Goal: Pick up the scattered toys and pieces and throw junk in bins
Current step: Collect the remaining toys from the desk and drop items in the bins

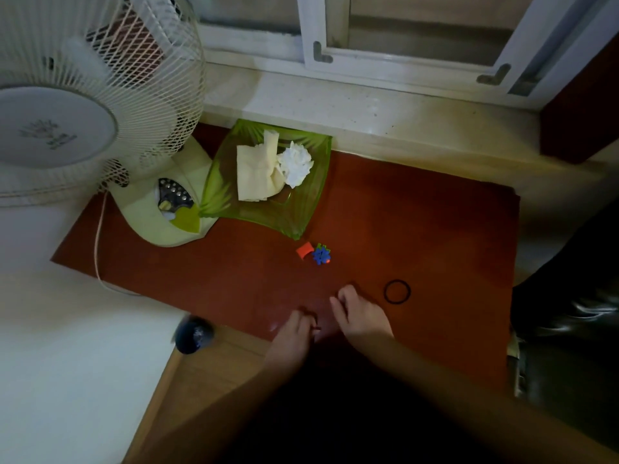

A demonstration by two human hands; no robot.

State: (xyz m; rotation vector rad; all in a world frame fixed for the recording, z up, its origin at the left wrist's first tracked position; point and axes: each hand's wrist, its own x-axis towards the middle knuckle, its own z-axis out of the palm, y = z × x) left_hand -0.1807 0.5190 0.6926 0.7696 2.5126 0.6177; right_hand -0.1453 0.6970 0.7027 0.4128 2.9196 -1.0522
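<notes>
Lying together on the red tabletop (418,209), a small cluster of toy pieces (315,253) (an orange-red block touching a blue and green gear-like piece) sits just in front of the near corner of the green tray (301,209). The tray holds a folded cream paper napkin (254,172) and, touching it on the right, a crumpled white tissue (296,164). A black hair band (397,292) lies flat on the table to the right of the toys, near the right hand (360,316).

Both hands hover low over the near edge of the table, close together. The left hand (294,333) has its fingers curled, and something small and reddish shows at its fingertips, though the blur keeps me from telling whether it grips anything. The right hand's fingers are bent downward and loosely curled, holding nothing visible.

A white table fan (83,105) stands at the left, its pale green base (167,209) touching the tray's left edge. A dark round object (194,333) sits by the table's near-left corner.
</notes>
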